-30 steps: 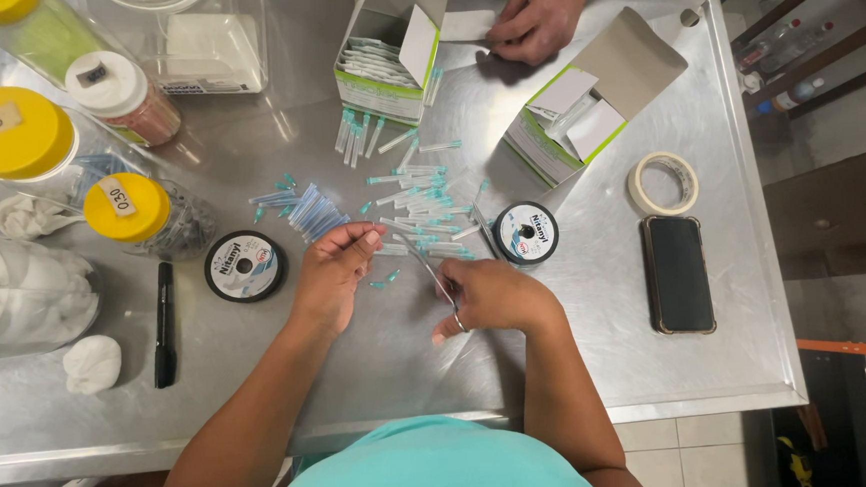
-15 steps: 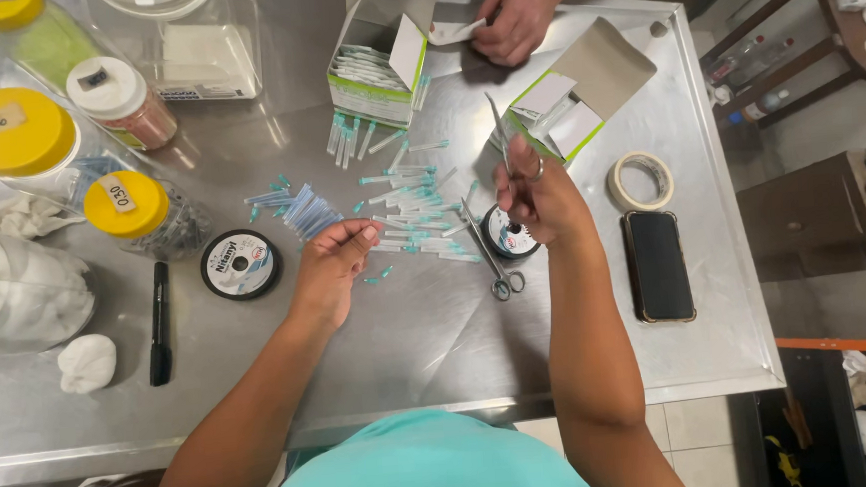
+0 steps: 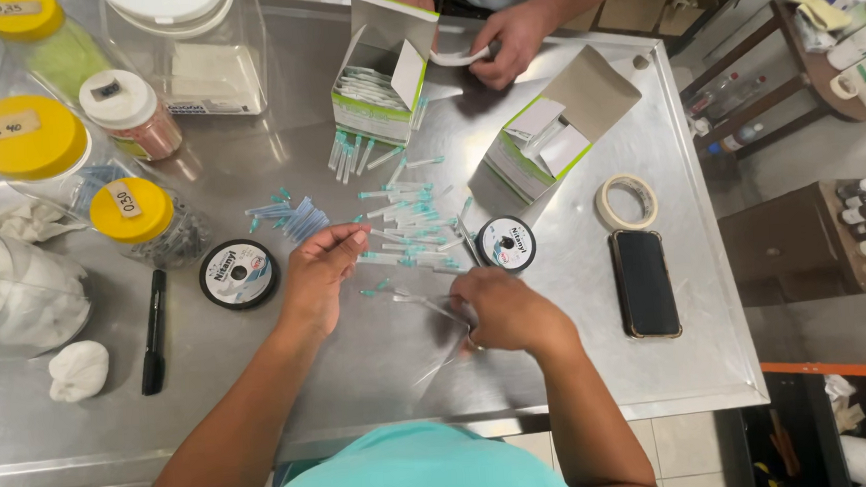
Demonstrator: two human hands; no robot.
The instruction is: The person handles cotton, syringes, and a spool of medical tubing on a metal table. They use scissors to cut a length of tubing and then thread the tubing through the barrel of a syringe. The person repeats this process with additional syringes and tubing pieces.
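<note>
From the head camera, looking straight down on a steel table [image 3: 381,377], the person's left hand [image 3: 319,270] sits just left of centre, fingers pinched together at the edge of a scatter of small teal-capped needles [image 3: 407,225]. Whatever the fingertips pinch is too small to make out. The right hand [image 3: 502,309] lies a little lower and to the right, curled shut around scissors [image 3: 447,311]; only the thin blades show, pointing left toward the other hand, the handles buried under the knuckles.

A black thread spool [image 3: 505,243] stands just above the right hand, and a second spool [image 3: 238,273] lies left of the left hand. A black marker [image 3: 153,331] rests lower left beside a white wad [image 3: 78,370].

At the top edge another person's hand [image 3: 511,40] holds a white strip next to an open green-and-white box [image 3: 378,76]; that person is cut off above the forearms. A second open box [image 3: 547,141], a tape roll [image 3: 628,202] and a dark phone [image 3: 644,283] fill the right side. Yellow-lidded jars [image 3: 136,217] crowd the upper left, partly cropped.
</note>
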